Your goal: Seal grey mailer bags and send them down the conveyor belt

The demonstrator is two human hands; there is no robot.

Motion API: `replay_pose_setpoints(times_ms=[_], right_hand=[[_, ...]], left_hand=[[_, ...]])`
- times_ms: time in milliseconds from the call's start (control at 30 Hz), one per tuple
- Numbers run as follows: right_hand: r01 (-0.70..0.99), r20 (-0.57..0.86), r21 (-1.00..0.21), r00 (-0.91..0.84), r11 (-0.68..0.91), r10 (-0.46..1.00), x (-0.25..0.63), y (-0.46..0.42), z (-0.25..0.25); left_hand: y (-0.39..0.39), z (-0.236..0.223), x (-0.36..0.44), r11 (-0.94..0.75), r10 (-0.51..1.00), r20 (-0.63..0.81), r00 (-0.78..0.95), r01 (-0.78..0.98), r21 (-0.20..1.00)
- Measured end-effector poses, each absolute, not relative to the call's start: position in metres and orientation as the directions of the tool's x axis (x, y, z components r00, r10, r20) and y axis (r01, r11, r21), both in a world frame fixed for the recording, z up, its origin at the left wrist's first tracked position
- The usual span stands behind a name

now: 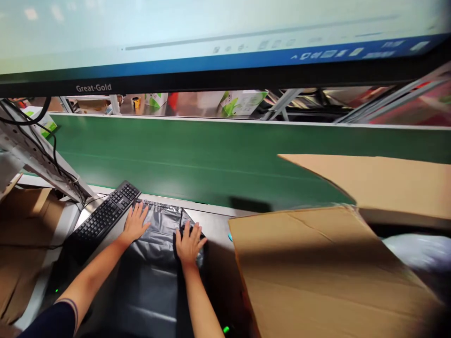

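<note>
A black plastic mailer bag (151, 277) lies spread on the metal worktop in front of me. My left hand (136, 223) rests flat on its upper left part, fingers spread. On the upper right part of the bag lies my right hand (189, 243), also flat with the fingers apart. Neither hand grips anything. Just left of the bag, close to my left hand, a black keyboard (105, 213) sits at a slant. Whether anything is inside the bag I cannot tell.
A green conveyor belt (158, 155) runs across behind the worktop. Above it hangs a large monitor (225, 77). An open cardboard box (299, 263) stands at the right, with a pale plastic-wrapped item (419, 251) in it. Another cardboard box (21, 249) is at the left, beside a metal post (52, 164) with cables.
</note>
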State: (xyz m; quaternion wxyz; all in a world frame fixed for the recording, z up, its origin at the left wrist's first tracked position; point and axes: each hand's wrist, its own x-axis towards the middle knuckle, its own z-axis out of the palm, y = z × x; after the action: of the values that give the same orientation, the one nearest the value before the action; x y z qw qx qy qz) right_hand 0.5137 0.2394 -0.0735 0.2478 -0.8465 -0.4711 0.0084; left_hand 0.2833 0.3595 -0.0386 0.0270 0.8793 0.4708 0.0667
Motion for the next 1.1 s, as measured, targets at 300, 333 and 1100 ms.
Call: replay_pose_setpoints(times_ms=[300, 333, 1100], right_hand=[[0.69, 0.207, -0.677, 0.512, -0.255, 0.834, 0.508, 0.301, -0.019], [0.652, 0.191, -0.719, 0.517, -0.24, 0.834, 0.511, 0.32, -0.004], [-0.642, -0.711, -0.639, 0.285, -0.423, 0.642, 0.447, 0.597, 0.109]], left_hand=[[0.259, -0.083, 0.231, -0.566, 0.825, 0.097, 0.557, 0.809, 0.158], [0.254, -0.086, 0.226, -0.586, 0.81, 0.086, 0.58, 0.794, 0.164], [0.245, -0.078, 0.24, -0.455, 0.815, -0.076, 0.574, 0.716, 0.529]])
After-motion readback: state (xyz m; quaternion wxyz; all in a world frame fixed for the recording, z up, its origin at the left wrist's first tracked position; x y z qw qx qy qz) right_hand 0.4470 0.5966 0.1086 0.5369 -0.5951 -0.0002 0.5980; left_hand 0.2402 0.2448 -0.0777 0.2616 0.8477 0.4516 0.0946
